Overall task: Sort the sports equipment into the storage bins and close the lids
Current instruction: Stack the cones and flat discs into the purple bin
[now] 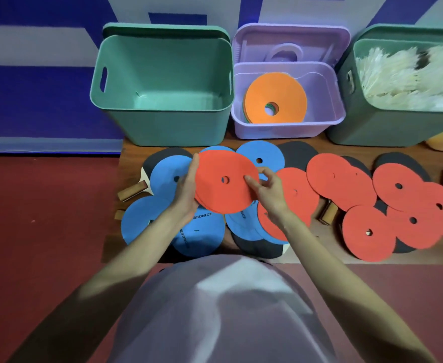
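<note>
Stacking red discs point(225, 180): left hand point(186, 195) grips pile, right hand point(269, 191) pinches edge; square edges before purple bin point(288, 127).

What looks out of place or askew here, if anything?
Nothing looks damaged or spilled. The purple bin holds orange discs, the left green bin holds nothing, and blue discs and red discs lie overlapping paddles, unsorted.
</note>
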### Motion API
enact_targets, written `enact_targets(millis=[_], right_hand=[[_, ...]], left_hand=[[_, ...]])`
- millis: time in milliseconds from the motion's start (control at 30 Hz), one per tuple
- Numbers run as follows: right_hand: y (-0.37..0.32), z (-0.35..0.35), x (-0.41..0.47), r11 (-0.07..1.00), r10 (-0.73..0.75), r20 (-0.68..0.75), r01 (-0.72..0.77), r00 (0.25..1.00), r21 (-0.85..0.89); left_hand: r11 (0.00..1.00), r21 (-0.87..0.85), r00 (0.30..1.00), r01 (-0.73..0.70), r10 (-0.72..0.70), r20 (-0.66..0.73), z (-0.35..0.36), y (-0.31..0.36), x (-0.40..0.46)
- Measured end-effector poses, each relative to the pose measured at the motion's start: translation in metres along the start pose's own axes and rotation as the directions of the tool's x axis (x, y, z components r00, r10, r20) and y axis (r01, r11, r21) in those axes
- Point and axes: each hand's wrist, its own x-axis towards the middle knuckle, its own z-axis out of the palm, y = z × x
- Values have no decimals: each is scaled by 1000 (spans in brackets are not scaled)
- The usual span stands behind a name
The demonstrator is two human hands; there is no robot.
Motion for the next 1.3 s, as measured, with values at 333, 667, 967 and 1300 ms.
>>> enact_targets(millis=[333,667,967,1300], right_hand=[[56,-58,19,649,-44,-143,-81,989,-756],[75,-74,18,223,-44,-99,-87,994,-971],[52,-70,-2,424,-253,-268,-143,930,-894],[20,-15,-53,706,-538,-83,395,839,-588]], left_hand=[[983,181,994,5,-24,104,1,-14,3],[975,221,987,24,-58,148,2,-17,13],[965,231,982,121,-151,114,-2,-21,24],[972,140,968,187,-207,139,8,-19,33]])
